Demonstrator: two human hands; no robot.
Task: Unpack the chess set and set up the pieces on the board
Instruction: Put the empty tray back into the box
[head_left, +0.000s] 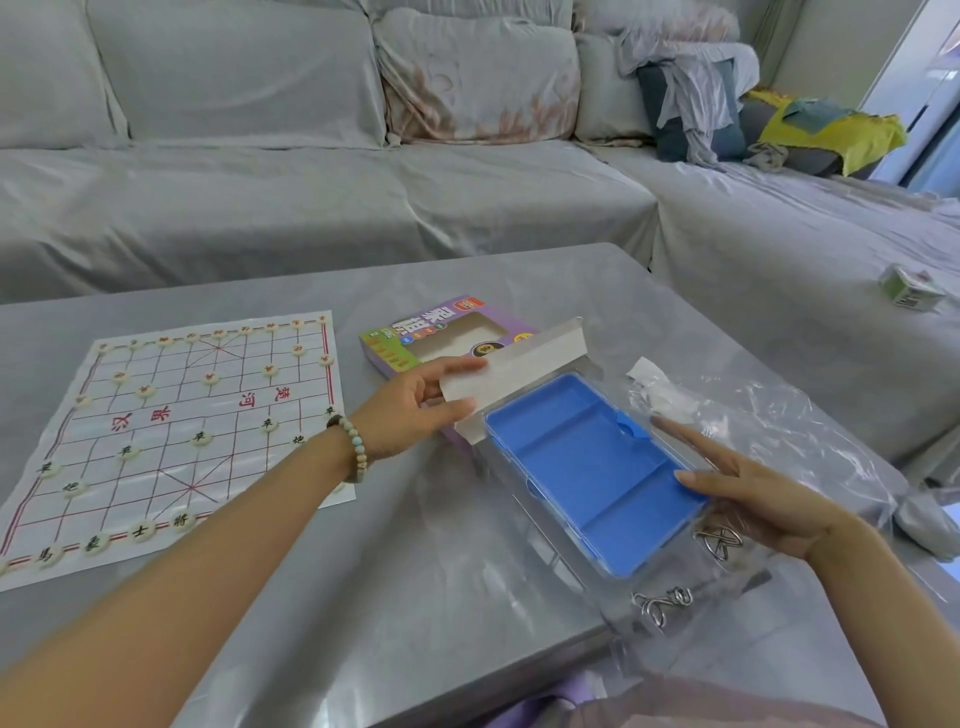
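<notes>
**Fig. Emptied tray and open box beside a laid-out board**

One grey table (363, 597) is carrying everything described here. One printed board sheet (171, 415) is lying flat along the table's left edge, leaving the right half to the packaging. One crumpled clear plastic bag (779, 405) is spreading toward the right edge.

One blue tray (587, 467) is sitting between the table's centre and its near right corner. Its compartments are showing nothing inside, so the unpacking step is judged done. One purple box (395, 332) is lying just beyond the tray, toward the far edge, with its white flap (519, 358) opening over the tray's far end.

Your left hand (410, 410) is pinching that flap between thumb and fingers, probably to keep the box mouth open. Your right hand (769, 499) is lying with its fingers straight and slightly spread along the tray's right rim, thumb tip touching it. This is seemingly steadying or guiding the tray.

Two wire puzzles are lying toward the near right corner, one (719, 540) just under your right palm and one (662, 605) at the tray's near end. Neither is judged part of the set.

The round pieces (141, 531) are standing on the board's line crossings. About sixteen are showing on the far half and eleven on the near half. Your left forearm is hiding the rest of the near row.
</notes>
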